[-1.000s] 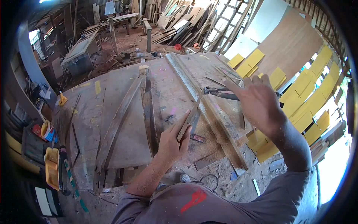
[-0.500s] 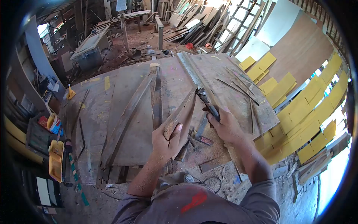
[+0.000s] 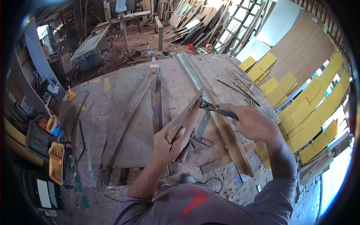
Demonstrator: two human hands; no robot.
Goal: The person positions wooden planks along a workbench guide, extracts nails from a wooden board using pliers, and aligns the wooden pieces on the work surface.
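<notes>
My left hand is closed around the near end of a narrow wooden board, which points up and away over the workbench. In my right hand is a hammer with a dark handle, fingers wrapped round it. The hammer's head is close to the board's far end; whether they touch I cannot tell. Below the hands, a metal square with a red label lies among sawdust. A long wooden batten runs across the bench under my right hand.
Long strips of wood lie on the left of the bench, thin sticks on the right. A yellow paint tray and a paint bucket stand at the left edge. Yellow boards line the right side.
My right hand has moved right and turned, so the hammer now lies more level, its handle pointing right. My left hand and the board have hardly moved.
</notes>
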